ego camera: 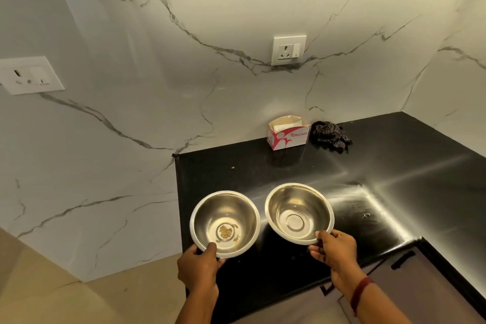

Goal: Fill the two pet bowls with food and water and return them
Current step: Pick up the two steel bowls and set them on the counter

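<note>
Gripping at the near rim, the left hand (197, 265) is clamped on the crumb-soiled bowl (225, 223) and the right hand (332, 248) on the clean bowl (299, 213), above the black counter (394, 192). Thin steel is judged light, rigid, slippery; rim holds are advised.

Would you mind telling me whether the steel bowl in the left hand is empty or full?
Nearly empty: the left bowl holds only a few brownish crumbs at its bottom, the bare steel showing around them.

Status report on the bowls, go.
Left hand grips left bowl, food crumbs inside. Right hand grips right bowl, empty. Both over black counter. Nothing blocking.
</note>
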